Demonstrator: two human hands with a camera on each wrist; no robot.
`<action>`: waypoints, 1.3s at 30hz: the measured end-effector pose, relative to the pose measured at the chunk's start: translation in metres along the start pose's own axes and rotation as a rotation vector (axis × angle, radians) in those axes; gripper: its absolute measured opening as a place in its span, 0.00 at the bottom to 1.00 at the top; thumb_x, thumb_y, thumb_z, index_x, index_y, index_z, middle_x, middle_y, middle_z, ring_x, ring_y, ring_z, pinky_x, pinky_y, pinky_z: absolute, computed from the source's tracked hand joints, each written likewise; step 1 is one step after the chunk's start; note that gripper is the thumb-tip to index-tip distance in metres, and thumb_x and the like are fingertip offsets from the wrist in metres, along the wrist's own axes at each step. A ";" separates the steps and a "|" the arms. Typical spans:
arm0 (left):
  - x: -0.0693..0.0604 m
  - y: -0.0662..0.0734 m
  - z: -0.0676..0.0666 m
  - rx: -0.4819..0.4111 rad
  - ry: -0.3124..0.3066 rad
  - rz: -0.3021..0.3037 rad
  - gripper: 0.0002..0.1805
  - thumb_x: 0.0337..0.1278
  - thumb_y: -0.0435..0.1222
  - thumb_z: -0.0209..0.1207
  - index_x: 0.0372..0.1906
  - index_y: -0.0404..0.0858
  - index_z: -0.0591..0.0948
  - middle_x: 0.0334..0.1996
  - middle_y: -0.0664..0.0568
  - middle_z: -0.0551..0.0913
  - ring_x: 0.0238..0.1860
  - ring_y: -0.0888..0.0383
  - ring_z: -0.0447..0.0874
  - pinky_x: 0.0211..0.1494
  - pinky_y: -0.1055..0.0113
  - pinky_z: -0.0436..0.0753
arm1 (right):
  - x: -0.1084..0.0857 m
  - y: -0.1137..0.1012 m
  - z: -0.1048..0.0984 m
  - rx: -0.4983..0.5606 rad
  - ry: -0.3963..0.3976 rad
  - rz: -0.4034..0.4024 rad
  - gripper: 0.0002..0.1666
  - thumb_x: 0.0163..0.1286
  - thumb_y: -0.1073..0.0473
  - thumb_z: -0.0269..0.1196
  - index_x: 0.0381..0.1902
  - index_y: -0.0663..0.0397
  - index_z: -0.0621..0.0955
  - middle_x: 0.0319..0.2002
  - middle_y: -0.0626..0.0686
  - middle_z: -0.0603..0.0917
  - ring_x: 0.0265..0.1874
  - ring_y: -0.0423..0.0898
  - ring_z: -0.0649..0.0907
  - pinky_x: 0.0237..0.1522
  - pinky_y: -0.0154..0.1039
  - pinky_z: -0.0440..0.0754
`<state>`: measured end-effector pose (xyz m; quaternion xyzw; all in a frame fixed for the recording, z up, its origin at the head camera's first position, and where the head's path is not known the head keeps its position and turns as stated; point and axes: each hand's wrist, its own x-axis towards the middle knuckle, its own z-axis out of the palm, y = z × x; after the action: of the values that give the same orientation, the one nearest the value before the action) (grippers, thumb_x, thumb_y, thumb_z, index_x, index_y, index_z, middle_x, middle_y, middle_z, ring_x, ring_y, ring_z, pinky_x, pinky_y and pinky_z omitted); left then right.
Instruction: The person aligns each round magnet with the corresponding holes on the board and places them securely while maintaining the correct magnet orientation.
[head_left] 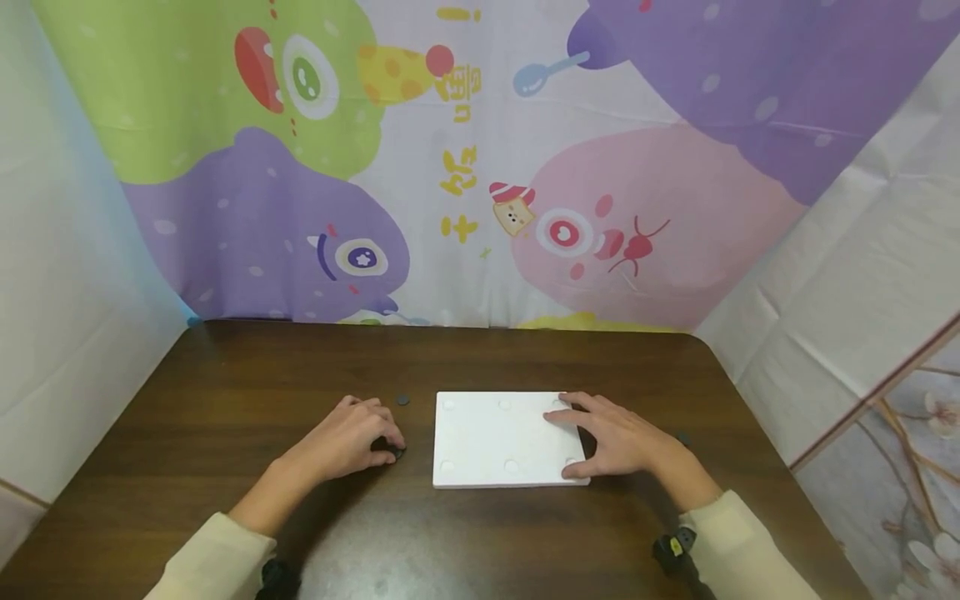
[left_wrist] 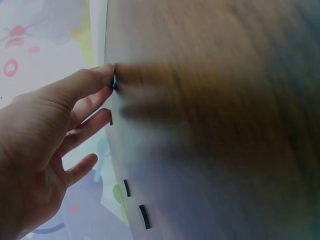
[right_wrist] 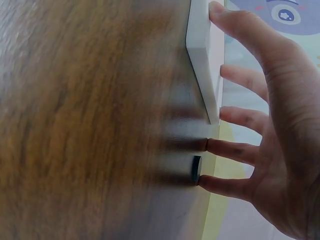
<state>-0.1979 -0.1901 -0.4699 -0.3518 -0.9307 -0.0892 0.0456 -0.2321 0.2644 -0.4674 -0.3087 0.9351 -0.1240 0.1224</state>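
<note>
At the lower left of the head view, the left hand [head_left: 352,437] is seen with thumb and index finger closed on a dark disc [head_left: 400,454] at the tabletop [head_left: 480,358]; one loose dark disc [head_left: 402,400] is seen just above it in the frame. In the left wrist view, three further discs are shown edge-on besides the pinched one: an upper disc [left_wrist: 111,117] by a fingertip, then a middle disc [left_wrist: 127,188] and a lower disc [left_wrist: 144,217], so four are counted there against two beside that hand in the head view. Right of centre in the lower half of the head view, one white board [head_left: 487,437] is laid flat, with six round marks counted on its face, in two rows of three. Its right end is touched by the right hand [head_left: 618,437], whose fingers are spread and wrapped around nothing. Farther right, a dark disc [head_left: 682,438] is partly hidden by that wrist in the head view; in the right wrist view, one disc is plainly shown at lower centre, by the little fingertip, and the board's thick edge is shown at the top.
</note>
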 end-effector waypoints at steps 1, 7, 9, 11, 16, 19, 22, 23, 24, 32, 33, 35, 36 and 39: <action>0.000 0.002 -0.002 -0.001 -0.008 -0.007 0.08 0.58 0.42 0.83 0.40 0.55 0.96 0.40 0.65 0.94 0.48 0.57 0.89 0.56 0.43 0.84 | 0.000 0.000 0.000 0.004 -0.004 -0.001 0.53 0.65 0.26 0.78 0.83 0.36 0.77 0.87 0.62 0.69 0.82 0.70 0.74 0.75 0.76 0.78; 0.001 0.004 -0.004 -0.010 -0.021 -0.017 0.07 0.58 0.40 0.83 0.39 0.55 0.96 0.38 0.67 0.93 0.47 0.58 0.91 0.56 0.44 0.83 | 0.001 -0.003 -0.002 0.008 -0.011 0.001 0.54 0.65 0.26 0.78 0.83 0.35 0.77 0.87 0.61 0.68 0.82 0.70 0.73 0.76 0.76 0.76; 0.002 0.003 -0.004 -0.015 -0.021 -0.013 0.07 0.57 0.40 0.83 0.39 0.55 0.96 0.38 0.67 0.93 0.47 0.58 0.91 0.56 0.44 0.83 | 0.001 -0.004 -0.003 0.006 -0.011 0.002 0.54 0.65 0.26 0.78 0.83 0.35 0.77 0.87 0.61 0.69 0.82 0.71 0.73 0.76 0.76 0.76; 0.002 0.002 -0.003 -0.015 -0.021 -0.006 0.08 0.57 0.40 0.83 0.39 0.55 0.96 0.37 0.67 0.93 0.47 0.58 0.91 0.56 0.44 0.84 | 0.001 -0.004 -0.003 0.004 -0.013 0.002 0.54 0.65 0.27 0.78 0.84 0.35 0.76 0.87 0.62 0.68 0.82 0.71 0.73 0.76 0.77 0.76; 0.005 0.002 -0.003 -0.003 -0.010 0.009 0.08 0.56 0.39 0.83 0.38 0.55 0.96 0.36 0.67 0.92 0.45 0.60 0.90 0.58 0.43 0.85 | 0.001 -0.003 -0.003 0.012 -0.017 0.004 0.54 0.65 0.27 0.78 0.84 0.35 0.76 0.87 0.61 0.68 0.83 0.71 0.73 0.76 0.77 0.76; 0.007 0.003 -0.005 0.013 0.009 0.021 0.08 0.56 0.38 0.83 0.37 0.55 0.95 0.36 0.67 0.92 0.45 0.60 0.90 0.59 0.42 0.86 | 0.001 -0.003 -0.003 0.008 -0.016 0.006 0.53 0.65 0.27 0.78 0.84 0.35 0.76 0.87 0.61 0.68 0.83 0.71 0.73 0.76 0.77 0.76; 0.009 0.004 -0.007 0.020 0.023 0.030 0.08 0.56 0.38 0.83 0.37 0.55 0.95 0.36 0.67 0.92 0.46 0.59 0.91 0.59 0.42 0.87 | 0.000 -0.003 -0.003 0.004 -0.014 0.009 0.53 0.65 0.27 0.78 0.83 0.35 0.76 0.87 0.61 0.68 0.83 0.71 0.73 0.76 0.76 0.76; 0.010 0.005 -0.007 0.021 0.027 0.034 0.08 0.56 0.39 0.83 0.37 0.56 0.95 0.35 0.67 0.92 0.46 0.59 0.91 0.59 0.42 0.87 | 0.000 -0.002 -0.003 0.002 -0.012 0.008 0.53 0.65 0.27 0.78 0.84 0.35 0.76 0.87 0.61 0.69 0.82 0.71 0.73 0.76 0.76 0.76; 0.011 0.005 -0.008 0.021 0.029 0.035 0.08 0.56 0.39 0.83 0.37 0.56 0.95 0.35 0.67 0.92 0.46 0.59 0.91 0.59 0.42 0.87 | 0.000 -0.002 -0.003 0.004 -0.012 0.011 0.53 0.65 0.27 0.78 0.84 0.35 0.76 0.87 0.61 0.69 0.83 0.70 0.73 0.76 0.76 0.76; 0.016 0.012 -0.009 0.011 0.033 0.042 0.08 0.57 0.40 0.83 0.39 0.56 0.96 0.36 0.67 0.92 0.45 0.61 0.91 0.58 0.43 0.86 | 0.000 -0.004 -0.005 -0.002 -0.004 -0.004 0.53 0.65 0.27 0.78 0.83 0.35 0.77 0.85 0.61 0.71 0.80 0.70 0.76 0.75 0.74 0.78; 0.017 0.013 -0.009 0.009 0.036 0.046 0.08 0.57 0.39 0.83 0.39 0.56 0.96 0.36 0.67 0.92 0.45 0.61 0.91 0.58 0.43 0.86 | 0.000 -0.004 -0.005 -0.006 -0.003 -0.007 0.53 0.65 0.27 0.78 0.83 0.35 0.77 0.85 0.61 0.72 0.80 0.70 0.76 0.75 0.74 0.78; 0.019 0.015 -0.009 0.001 0.038 0.050 0.08 0.58 0.39 0.82 0.40 0.55 0.96 0.36 0.66 0.92 0.44 0.61 0.91 0.58 0.44 0.86 | 0.000 -0.003 -0.005 -0.003 -0.003 -0.003 0.53 0.65 0.26 0.78 0.83 0.35 0.77 0.85 0.61 0.71 0.80 0.69 0.76 0.75 0.74 0.78; 0.020 0.016 -0.008 -0.003 0.039 0.050 0.08 0.58 0.39 0.82 0.40 0.55 0.96 0.36 0.66 0.92 0.44 0.62 0.91 0.58 0.45 0.86 | 0.000 -0.003 -0.005 0.000 -0.004 0.000 0.53 0.65 0.26 0.78 0.83 0.35 0.77 0.85 0.61 0.71 0.80 0.69 0.76 0.75 0.74 0.78; 0.023 0.018 -0.007 -0.003 0.048 0.059 0.08 0.58 0.39 0.83 0.40 0.54 0.96 0.35 0.66 0.91 0.42 0.64 0.89 0.56 0.47 0.85 | 0.000 -0.003 -0.004 -0.001 -0.001 -0.004 0.53 0.65 0.26 0.78 0.83 0.35 0.77 0.85 0.61 0.71 0.80 0.70 0.76 0.75 0.75 0.78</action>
<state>-0.2025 -0.1633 -0.4569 -0.3768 -0.9185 -0.0977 0.0702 -0.2324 0.2628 -0.4624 -0.3106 0.9345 -0.1234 0.1226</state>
